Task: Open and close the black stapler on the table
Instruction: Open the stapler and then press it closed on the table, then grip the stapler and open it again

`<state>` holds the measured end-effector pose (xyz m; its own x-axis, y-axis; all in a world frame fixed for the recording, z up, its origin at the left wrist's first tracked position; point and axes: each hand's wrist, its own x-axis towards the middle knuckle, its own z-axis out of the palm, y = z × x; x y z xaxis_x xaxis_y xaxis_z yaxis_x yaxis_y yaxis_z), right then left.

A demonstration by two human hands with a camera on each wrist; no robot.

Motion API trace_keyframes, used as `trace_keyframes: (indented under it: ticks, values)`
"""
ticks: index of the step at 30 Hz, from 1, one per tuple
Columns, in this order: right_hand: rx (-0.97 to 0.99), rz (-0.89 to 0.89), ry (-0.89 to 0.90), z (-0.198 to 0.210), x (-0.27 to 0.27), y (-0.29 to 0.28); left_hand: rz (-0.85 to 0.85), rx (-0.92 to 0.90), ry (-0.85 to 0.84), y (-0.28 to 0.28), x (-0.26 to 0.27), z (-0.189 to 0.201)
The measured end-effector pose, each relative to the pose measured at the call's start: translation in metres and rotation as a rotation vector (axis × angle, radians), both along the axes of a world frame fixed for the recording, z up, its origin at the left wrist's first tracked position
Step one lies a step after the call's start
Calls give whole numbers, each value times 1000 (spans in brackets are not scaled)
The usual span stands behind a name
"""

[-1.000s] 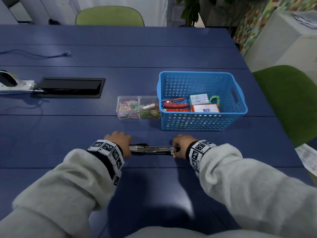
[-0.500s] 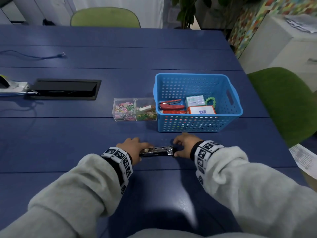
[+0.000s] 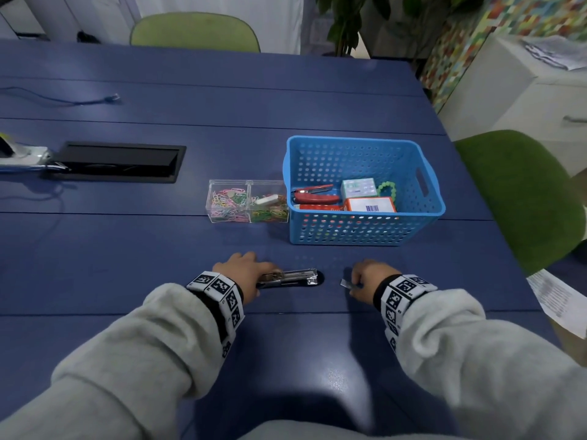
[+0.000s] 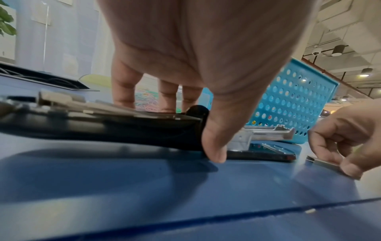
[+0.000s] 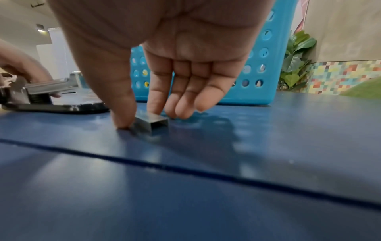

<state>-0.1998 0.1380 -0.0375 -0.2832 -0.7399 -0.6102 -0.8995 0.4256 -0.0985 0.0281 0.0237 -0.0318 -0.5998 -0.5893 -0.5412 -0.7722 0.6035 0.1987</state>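
Note:
The black stapler lies opened out flat on the blue table, its metal staple channel facing up and its black top folded back to the left. My left hand grips it at the hinge, thumb on the near side and fingers behind. My right hand is apart from the stapler, a little to its right. Its thumb and forefinger pinch a short strip of staples that rests on the table.
A blue perforated basket with a red stapler and small boxes stands just behind the hands. A clear box of paper clips is to its left. Further left sits a black cable hatch. A green chair and a paper sheet are at the right.
My right hand let go of the stapler's right end and moved right to the staple strip. My left hand slid right along the stapler to the hinge.

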Motion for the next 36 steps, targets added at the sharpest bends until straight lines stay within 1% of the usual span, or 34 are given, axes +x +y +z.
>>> trace_keyframes:
  ticks: [5,7,9,11,13,15,22,36]
  values:
    - [-28,-13,6,5,1,1,-17,-9,-7,-1,2,1]
    - [-123,-54,-41,10,3,0,-26,-8,-7,-2,1,1]
    - [-238,-77,-131,19,12,-5,-33,-6,-8,-3,1,2]
    - [-295,-11,-195,24,25,-13,-45,-2,-10,-3,1,2]
    - [-311,117,-186,28,39,-20,-56,-2,-19,-2,-1,2]
    - [-303,207,-157,28,49,-27,-62,-8,-26,-2,-4,2]
    - [-225,262,-129,23,59,-36,-69,-9,-11,-3,-4,2]
    - [-233,242,-134,16,60,-40,-76,-24,-1,-3,-4,0]
